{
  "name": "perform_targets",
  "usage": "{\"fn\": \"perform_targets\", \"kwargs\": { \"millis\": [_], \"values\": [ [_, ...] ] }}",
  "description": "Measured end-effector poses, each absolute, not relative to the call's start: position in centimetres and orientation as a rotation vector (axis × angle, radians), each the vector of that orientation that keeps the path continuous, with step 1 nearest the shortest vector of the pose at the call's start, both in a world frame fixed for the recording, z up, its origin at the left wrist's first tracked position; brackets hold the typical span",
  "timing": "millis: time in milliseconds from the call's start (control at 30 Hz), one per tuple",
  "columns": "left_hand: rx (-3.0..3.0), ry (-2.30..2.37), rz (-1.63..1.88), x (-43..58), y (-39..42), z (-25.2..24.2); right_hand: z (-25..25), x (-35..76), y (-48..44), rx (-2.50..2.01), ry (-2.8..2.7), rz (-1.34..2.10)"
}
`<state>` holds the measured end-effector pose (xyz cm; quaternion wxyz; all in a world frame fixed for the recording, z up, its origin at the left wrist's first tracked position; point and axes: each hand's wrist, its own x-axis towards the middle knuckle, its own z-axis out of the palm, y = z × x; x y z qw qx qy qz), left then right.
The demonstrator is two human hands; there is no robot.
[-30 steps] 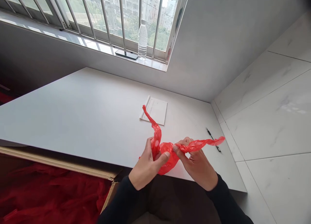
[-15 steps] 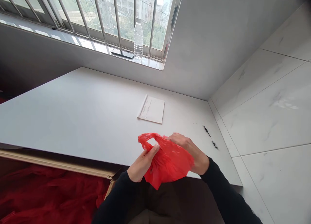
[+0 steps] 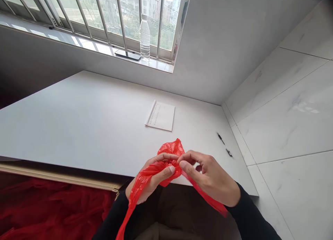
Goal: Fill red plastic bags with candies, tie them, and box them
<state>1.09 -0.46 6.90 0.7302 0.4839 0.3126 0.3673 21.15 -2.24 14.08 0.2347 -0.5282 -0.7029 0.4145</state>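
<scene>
A thin red plastic bag is bunched between my two hands, just over the table's front edge. My left hand is closed around its gathered middle, with the thumb on the near side. One long strip of the bag runs over the left palm and hangs down toward my lap. The thumb and fingertips of my right hand pinch the bag at the same gathered spot. A second strip trails from there beneath the right hand toward the wrist.
On the white table lie a notepad and a black pen. A cardboard box of red material stands at lower left. A water bottle and a phone rest on the windowsill.
The bag has gone from loosely spread out to bunched, with two long strips hanging apart. My right hand has come round from behind the bag to pinch it at the middle.
</scene>
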Motion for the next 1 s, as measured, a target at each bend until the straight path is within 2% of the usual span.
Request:
{"fn": "perform_targets", "kwargs": {
  "millis": [67,133,300,600,800,1000],
  "values": [
    [1.174,0.681,0.804,1.0,-0.7,7.4,13.6,21.2,-1.5,-1.348,-2.039,0.962],
    [1.246,0.652,0.810,1.1,-1.1,8.1,13.1,21.2,-0.7,-1.199,-2.141,0.974],
    [1.316,0.667,0.876,1.3,-2.2,8.8,11.6,21.2,0.2,-1.145,-2.182,1.174],
    [1.959,1.384,1.275,2.0,-2.7,4.8,9.4,20.7,-0.8,-1.258,-1.836,1.562],
    [1.911,1.384,1.399,1.5,-3.0,4.8,8.4,20.4,-0.1,-1.057,-1.589,1.909],
    [1.926,1.267,1.342,0.3,-3.1,6.4,8.6,20.1,-0.7,-1.080,-1.556,1.736]
  ]
}}
